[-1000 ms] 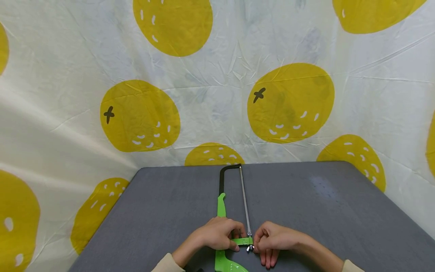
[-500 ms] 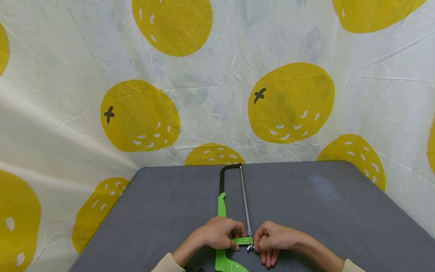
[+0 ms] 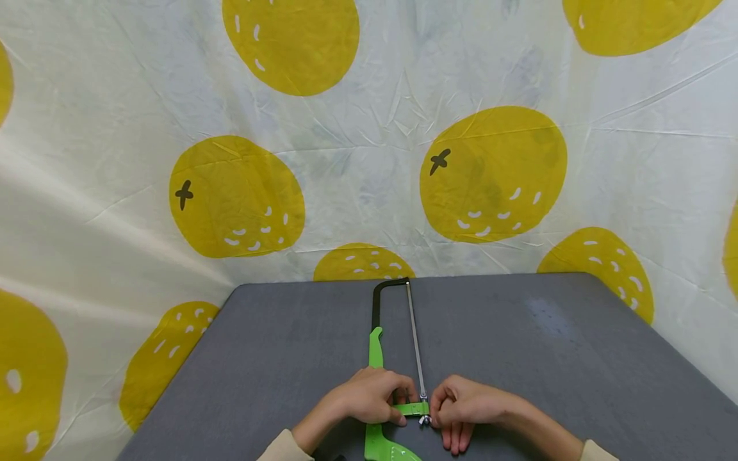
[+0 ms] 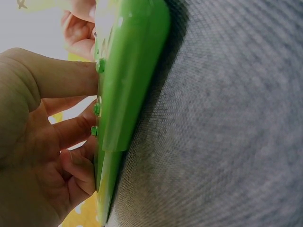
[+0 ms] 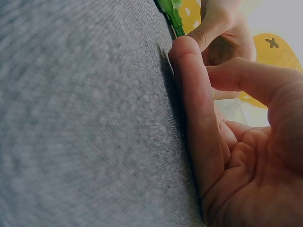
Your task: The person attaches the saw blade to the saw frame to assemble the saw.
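A hacksaw [image 3: 376, 349] with a green handle and black front bow lies flat, its blade [image 3: 415, 339] facing right. My left hand [image 3: 375, 392] rests over the green frame and grips the short green crossbar between thumb and fingers. In the left wrist view its thumb and fingertips press on the green handle [image 4: 130, 85] beside small green studs. At the blade's near end sits a small metal wing nut [image 3: 425, 420]. My right hand [image 3: 469, 404] has thumb and index finger pinched together right at it, the other fingers resting on the table; the fingertips partly hide the contact.
The grey cloth-covered table [image 3: 288, 358] stretches out on both sides of the saw. A white curtain [image 3: 369, 192] printed with big yellow fruits hangs along the table's back and sides. A small dark object shows at the bottom edge near the left wrist.
The wing nut's wings show at a slightly different angle than before. Both hands and the hacksaw keep practically the same place.
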{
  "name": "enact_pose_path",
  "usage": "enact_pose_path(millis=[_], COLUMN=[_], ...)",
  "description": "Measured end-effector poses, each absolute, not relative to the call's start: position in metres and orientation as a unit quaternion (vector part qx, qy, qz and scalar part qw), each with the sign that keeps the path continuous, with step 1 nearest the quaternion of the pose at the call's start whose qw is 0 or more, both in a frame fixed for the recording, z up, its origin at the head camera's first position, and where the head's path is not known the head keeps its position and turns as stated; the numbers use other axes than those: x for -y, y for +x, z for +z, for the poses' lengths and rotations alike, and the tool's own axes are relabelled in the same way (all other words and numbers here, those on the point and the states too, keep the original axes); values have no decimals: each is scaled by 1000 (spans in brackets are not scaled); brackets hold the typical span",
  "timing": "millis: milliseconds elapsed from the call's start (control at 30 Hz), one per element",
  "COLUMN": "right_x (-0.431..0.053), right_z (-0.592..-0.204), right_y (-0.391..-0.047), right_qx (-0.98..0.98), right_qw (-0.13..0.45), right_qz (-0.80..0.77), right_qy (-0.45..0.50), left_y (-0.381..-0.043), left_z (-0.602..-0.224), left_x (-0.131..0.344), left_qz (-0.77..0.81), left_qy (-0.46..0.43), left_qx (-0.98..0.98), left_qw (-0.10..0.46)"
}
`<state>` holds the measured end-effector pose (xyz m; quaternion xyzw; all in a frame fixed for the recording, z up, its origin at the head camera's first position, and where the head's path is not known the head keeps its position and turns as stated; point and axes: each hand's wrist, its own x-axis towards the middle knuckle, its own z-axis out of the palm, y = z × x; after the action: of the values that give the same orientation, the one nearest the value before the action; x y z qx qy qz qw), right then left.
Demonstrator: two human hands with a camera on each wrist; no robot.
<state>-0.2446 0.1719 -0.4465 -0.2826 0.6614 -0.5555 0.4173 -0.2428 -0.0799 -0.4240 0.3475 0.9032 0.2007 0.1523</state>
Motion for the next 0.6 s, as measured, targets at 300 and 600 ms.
enact_pose_path(millis=[300,600], right_x=[-173,-172], right_z=[-448,-449], right_y=[-244,-243], right_qx=[-662,-664], right_qw=[416,411], right_qz=[-556,-559], right_qy=[-282,-277], left_y=[-242,-242], left_z=[-425,-426], left_x=[80,80], left_qz=[198,198], left_qy=[350,347], left_qx=[-903,-904], left_qw=[150,150])
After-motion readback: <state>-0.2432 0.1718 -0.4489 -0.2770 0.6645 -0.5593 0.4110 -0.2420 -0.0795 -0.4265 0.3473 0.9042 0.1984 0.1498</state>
